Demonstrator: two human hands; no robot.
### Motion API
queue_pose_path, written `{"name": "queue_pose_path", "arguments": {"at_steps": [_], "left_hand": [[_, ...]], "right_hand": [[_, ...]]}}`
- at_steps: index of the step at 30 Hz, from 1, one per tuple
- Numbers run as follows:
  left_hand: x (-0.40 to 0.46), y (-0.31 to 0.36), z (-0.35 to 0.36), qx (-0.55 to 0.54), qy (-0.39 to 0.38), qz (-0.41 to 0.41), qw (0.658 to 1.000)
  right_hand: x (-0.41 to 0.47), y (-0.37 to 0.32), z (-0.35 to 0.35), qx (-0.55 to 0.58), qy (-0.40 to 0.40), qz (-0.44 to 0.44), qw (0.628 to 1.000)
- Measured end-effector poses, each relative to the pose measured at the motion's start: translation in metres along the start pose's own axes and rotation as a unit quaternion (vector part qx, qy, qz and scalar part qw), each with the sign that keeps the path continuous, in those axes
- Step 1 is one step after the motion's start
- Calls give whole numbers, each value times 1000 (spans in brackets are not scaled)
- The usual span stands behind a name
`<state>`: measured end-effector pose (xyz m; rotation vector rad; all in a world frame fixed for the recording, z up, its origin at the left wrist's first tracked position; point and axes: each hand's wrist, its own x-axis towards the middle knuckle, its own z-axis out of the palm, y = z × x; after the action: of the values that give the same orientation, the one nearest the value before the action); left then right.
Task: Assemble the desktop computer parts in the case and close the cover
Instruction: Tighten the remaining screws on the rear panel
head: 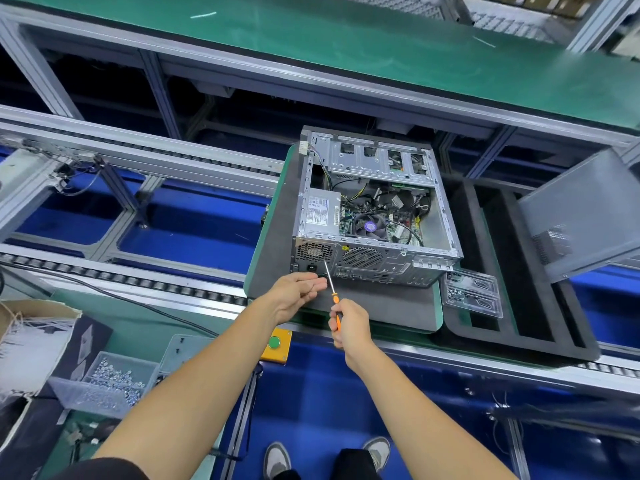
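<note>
From the head camera, the open computer case (375,209) lies on its side on a grey pad (381,306) on the bench (346,46), its rear panel facing the person, with the power supply (320,212) and CPU fan (370,226) visible inside. The right hand (349,323) grips an orange-handled screwdriver (331,289), whose shaft angles up to the rear panel beside the power socket. The left hand (298,294) is relaxed, fingers loosely extended just beside the shaft, holding nothing. The grey side cover (585,216) stands tilted, well apart at right. A bin of screws (110,382) sits at lower left.
</note>
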<state>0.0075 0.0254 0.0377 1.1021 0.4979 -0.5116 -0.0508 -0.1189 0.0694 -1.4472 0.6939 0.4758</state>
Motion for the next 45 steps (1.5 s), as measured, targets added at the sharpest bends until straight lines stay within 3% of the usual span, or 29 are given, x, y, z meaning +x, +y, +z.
{"name": "queue_pose_path", "arguments": {"at_steps": [6,30,45], "left_hand": [[0,2,5,-26,55,38,997],[-6,9,-19,-115,1,80,990],[-13,20,-27,-8,-24,91,996]], "right_hand": [[1,-1,-4,-39,-22,-2,999],[8,-6,0,-84,-53,-51,994],[10,-15,-3,-149,-64,-107,981]]}}
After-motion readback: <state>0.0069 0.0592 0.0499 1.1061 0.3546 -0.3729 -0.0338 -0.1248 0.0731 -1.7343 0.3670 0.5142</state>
